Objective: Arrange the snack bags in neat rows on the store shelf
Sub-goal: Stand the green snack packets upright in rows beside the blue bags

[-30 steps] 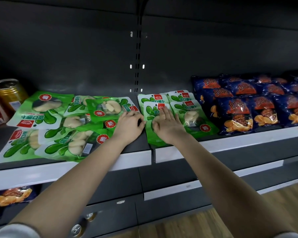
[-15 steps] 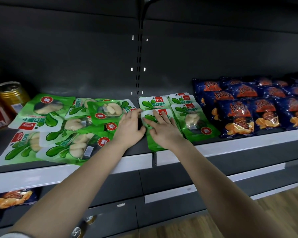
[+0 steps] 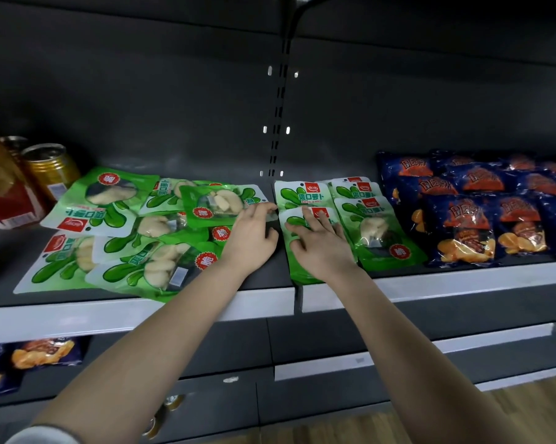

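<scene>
Glossy green pouches (image 3: 379,238) lie flat beneath both hands (image 3: 321,248).

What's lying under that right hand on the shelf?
The right hand lies flat on a green snack bag, the front one of a row. Another green bag sits behind it. The hand hides the front bag's middle.

The person is wearing a pale whitish-grey sleeve (image 3: 42,435), its rounded cuff just showing in the lower left corner of the frame. Both forearms (image 3: 161,341) are showing bare, as are the left hand (image 3: 251,238) and right hand (image 3: 321,248)
</scene>
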